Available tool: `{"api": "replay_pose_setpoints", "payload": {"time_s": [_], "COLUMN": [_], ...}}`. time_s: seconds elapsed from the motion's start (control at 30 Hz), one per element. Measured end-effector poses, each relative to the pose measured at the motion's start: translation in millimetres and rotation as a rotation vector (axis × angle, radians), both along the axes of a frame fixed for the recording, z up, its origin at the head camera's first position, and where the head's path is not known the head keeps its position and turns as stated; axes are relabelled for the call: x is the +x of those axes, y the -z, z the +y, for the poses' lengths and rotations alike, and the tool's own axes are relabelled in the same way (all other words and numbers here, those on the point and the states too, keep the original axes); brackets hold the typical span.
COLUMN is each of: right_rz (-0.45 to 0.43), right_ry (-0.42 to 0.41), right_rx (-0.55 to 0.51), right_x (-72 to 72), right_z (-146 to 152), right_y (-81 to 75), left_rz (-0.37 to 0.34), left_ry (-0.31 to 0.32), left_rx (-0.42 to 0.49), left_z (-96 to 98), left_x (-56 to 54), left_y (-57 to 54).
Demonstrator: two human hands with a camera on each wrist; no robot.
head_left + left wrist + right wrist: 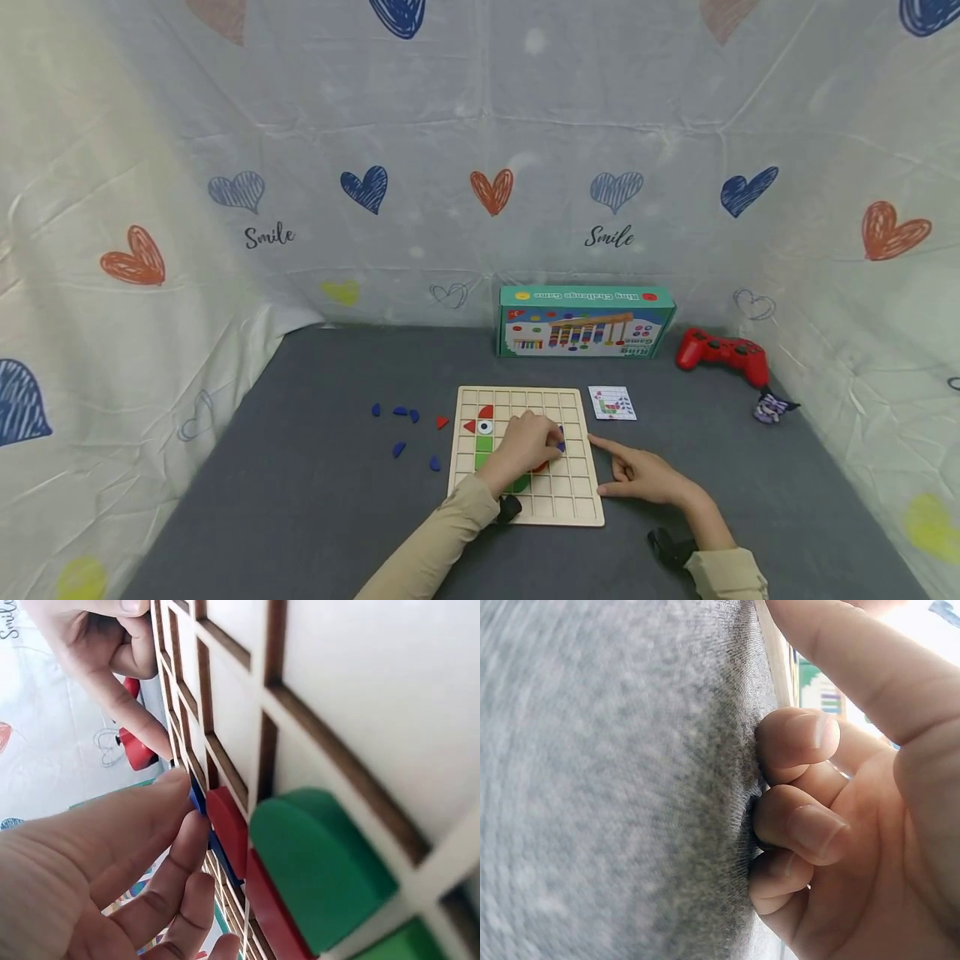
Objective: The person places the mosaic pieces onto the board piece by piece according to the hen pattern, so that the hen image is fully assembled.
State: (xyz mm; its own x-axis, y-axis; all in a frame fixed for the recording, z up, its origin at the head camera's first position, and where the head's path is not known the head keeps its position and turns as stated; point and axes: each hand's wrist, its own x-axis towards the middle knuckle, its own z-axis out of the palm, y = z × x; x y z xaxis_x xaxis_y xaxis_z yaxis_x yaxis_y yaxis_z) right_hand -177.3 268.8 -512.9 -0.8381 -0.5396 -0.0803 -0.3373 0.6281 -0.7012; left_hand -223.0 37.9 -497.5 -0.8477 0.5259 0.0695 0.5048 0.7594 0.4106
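A wooden grid board lies on the grey table, with coloured flat pieces set in its squares. Over it, my left hand pinches a small blue piece between thumb and forefinger at a square right of the middle. Just beside those fingertips sit a red piece and a green rounded piece. My right hand rests at the board's right edge, its forefinger stretched out and thumb touching the rim, the other fingers curled under on the cloth. An eye piece and green squares fill the left column.
Several blue half-round pieces and a red triangle lie left of the board. A pattern card is at its upper right. Farther back stand a green game box and a red game controller with a small charm.
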Motion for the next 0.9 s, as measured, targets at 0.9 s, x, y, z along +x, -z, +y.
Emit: {"api": "replay_pose_setpoints", "payload": {"time_s": [0.9], "right_rz": [-0.003], "right_ry": [0.022], "right_rx": [0.028], "right_x": [-2.2], "right_z": [0.5], "right_y": [4.4], "left_rz": [0.044], "left_ry": [-0.01], "left_rx": [0.103], "left_z": [-28.7], "left_x": [12.0], "left_y": [-6.5]}}
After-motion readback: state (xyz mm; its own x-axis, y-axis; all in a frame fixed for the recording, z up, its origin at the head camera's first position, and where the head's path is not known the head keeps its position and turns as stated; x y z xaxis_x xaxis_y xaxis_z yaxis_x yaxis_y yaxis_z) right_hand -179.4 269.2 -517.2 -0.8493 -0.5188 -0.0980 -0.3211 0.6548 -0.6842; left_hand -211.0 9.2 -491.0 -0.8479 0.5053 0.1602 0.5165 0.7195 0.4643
